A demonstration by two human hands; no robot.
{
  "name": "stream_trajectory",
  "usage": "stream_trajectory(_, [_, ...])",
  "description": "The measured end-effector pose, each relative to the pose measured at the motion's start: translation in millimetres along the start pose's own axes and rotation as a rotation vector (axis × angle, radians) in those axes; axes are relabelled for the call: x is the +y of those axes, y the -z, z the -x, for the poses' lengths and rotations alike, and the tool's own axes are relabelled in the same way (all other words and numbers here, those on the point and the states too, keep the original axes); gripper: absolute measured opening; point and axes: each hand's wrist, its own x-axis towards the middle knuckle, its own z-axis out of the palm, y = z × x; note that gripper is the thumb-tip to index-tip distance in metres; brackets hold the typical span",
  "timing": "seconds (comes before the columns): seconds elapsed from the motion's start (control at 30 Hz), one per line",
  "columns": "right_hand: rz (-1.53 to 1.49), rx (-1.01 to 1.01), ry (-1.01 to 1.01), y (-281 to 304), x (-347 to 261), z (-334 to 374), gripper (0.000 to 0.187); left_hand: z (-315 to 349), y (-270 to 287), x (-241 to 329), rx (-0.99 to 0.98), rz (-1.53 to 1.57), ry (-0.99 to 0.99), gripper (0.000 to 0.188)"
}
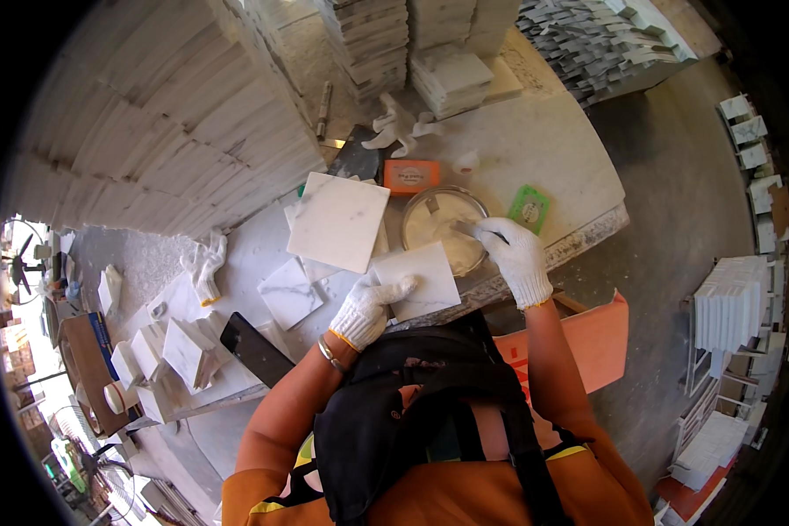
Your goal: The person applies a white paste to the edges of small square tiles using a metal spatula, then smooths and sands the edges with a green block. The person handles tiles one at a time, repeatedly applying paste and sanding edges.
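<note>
My left hand (366, 311), in a white knit glove, is closed on a square white marble tile (425, 287) at the table's front edge, thumb on its face. My right hand (515, 256), gloved too, pinches a small flat grey scraper-like piece (465, 230). Its tip is over a round metal tin (407, 230) with cream-coloured paste (431, 226) inside. The held tile covers part of the tin's near left side. A larger marble tile (340, 221) lies on others to the left of the tin. Beyond the tin are an orange box (411, 177) and a green box (529, 209).
Tall stacks of tiles (149, 123) line the far left. Loose gloves (398, 125) and a marker (323, 110) lie at the back. More tiles (188, 352) and a dark phone-like slab (256, 349) are on the left. An orange-red carton (579, 342) stands below the front edge.
</note>
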Motion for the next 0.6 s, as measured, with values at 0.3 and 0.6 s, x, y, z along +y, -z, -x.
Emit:
stream_trajectory(0.3, [-0.338, -0.129, -0.169, 1.8, -5.5, 1.4, 0.027, -1.0, 5.1, 0.0, 0.027, 0.015, 0.02, 0.051])
stream_trajectory(0.6, [-0.416, -0.113, -0.155, 20.4, -43.7, 25.4, 0.025, -2.7, 7.2, -3.0, 0.022, 0.003, 0.019, 0.043])
